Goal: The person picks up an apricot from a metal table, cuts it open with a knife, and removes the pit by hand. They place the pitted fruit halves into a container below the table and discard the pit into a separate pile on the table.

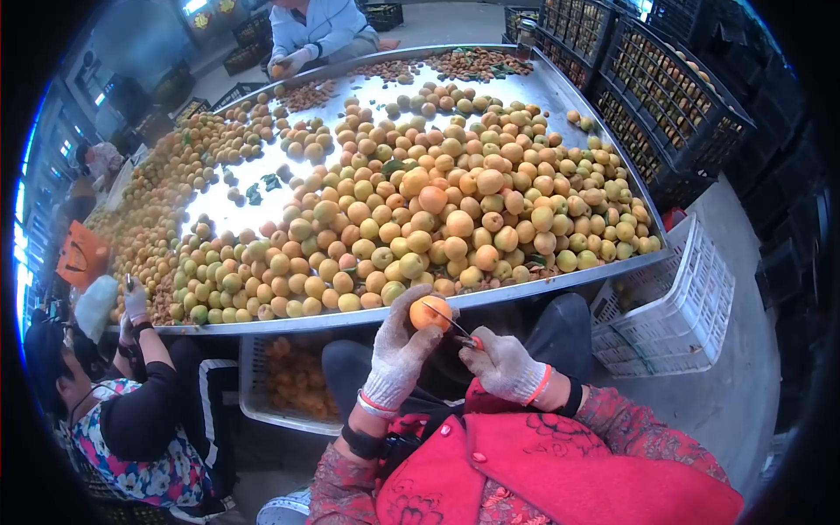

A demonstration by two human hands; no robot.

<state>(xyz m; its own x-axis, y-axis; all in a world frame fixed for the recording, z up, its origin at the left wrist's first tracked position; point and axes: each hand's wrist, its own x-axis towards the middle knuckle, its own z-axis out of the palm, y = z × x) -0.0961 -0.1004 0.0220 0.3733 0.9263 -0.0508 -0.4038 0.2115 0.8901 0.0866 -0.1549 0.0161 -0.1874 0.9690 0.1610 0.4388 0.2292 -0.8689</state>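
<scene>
Knife (472, 341) held to an apricot (431, 313) by the near edge of the metal bench (216, 210)

The left hand (396, 346), in a pale knitted glove, has its fingers curled around the apricot, opened only as far as the fruit's width. The right hand (510, 366), gloved alike, has its fingers closed on the knife's red handle. The blade lies across the apricot's face; whether it has cut in, I cannot tell. The fruit is in front of the bench's near edge, right of the middle.

On the bench, a heap of apricots (459, 219) spreads from the near edge toward the right edge, with more along the left edge. Brown pits (477, 63) lie along the far edge, and green leaves (254, 194) sit on bare metal left of centre.

A white plastic crate (691, 306) stands beside the near right corner. Another pale crate (248, 385), holding orange fruit pieces, sits below the near edge. Black crates (667, 103) are stacked beyond the right edge. A co-worker in a floral garment (162, 446) sits by the near left corner; another in a light blue jacket (331, 24) is at the far edge.
</scene>
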